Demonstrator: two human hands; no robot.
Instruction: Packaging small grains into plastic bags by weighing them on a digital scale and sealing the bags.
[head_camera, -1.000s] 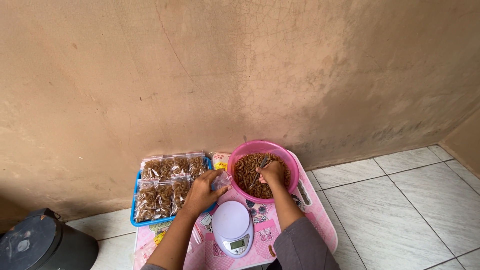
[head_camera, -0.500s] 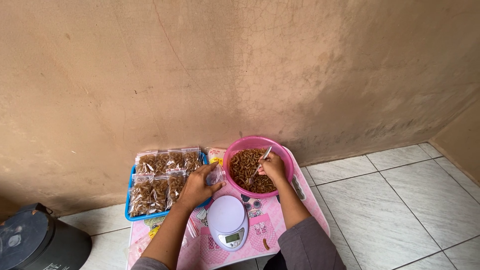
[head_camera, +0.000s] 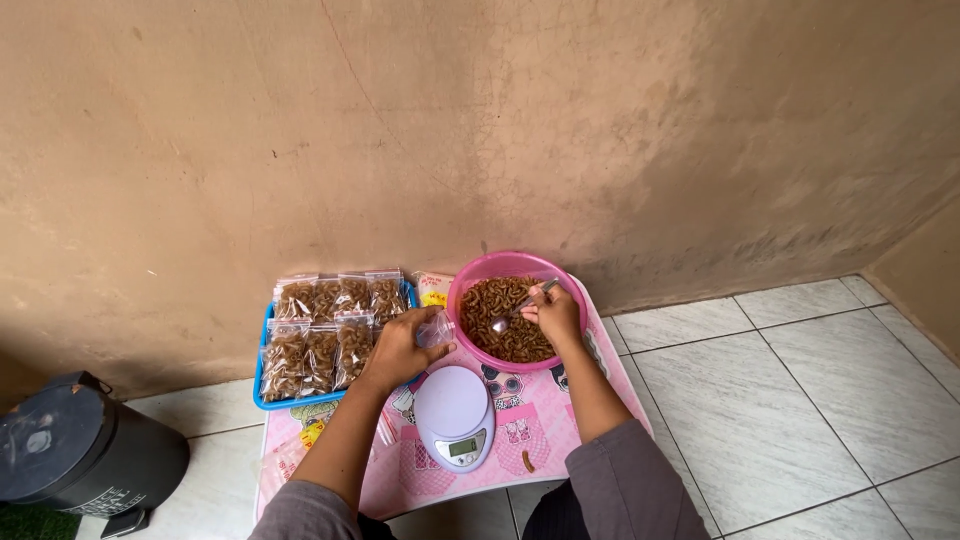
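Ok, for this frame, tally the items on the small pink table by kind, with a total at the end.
Filled snack bags in the blue tray: 6
Pink bowl of brown snacks: 1
Spoon, in the right hand: 1
Clear empty bag, in the left hand: 1
White kitchen scale: 1
Blue tray: 1
Total: 11

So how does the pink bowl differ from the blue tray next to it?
The pink bowl is round and deep; the blue tray is rectangular and shallow. The bowl holds loose brown snack pieces, the tray the same kind of snack sealed in small clear bags. The right hand dips a spoon into the bowl; the left hand, holding a small clear bag, hovers by the tray. Both rest on the pink table.
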